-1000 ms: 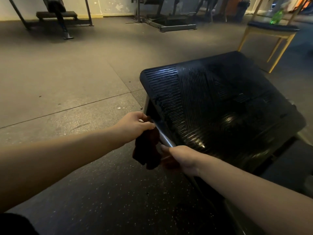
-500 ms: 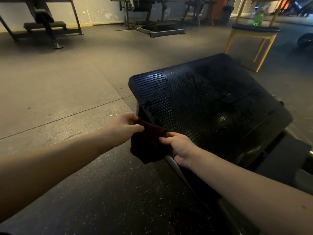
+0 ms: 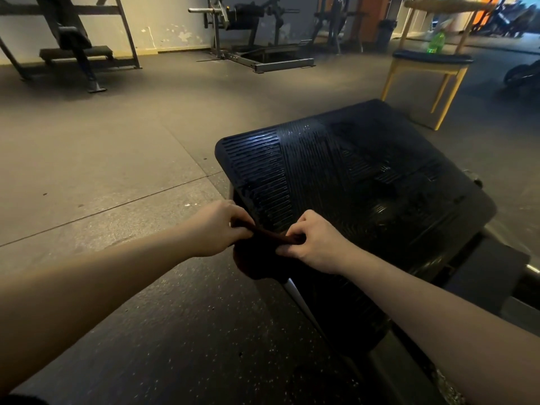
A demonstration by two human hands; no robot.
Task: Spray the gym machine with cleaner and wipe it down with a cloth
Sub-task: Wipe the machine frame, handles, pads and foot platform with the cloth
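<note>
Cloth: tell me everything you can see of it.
The cloth is dark, maroon-brown, soft fabric, crumpled. The left hand and right hand each pinch its top edge, pulled taut between them; the rest hangs in a loose fold. It sits at the near edge of the ribbed black plate; whether it touches the plate cannot be told.

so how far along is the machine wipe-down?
Spraying looks done: the ribbed footplate glistens wet in patches. In hand: left hand and right hand both pinch the dark cloth at the plate's near corner. Left: probably most of the wiping, since streaks show across the plate.
</note>
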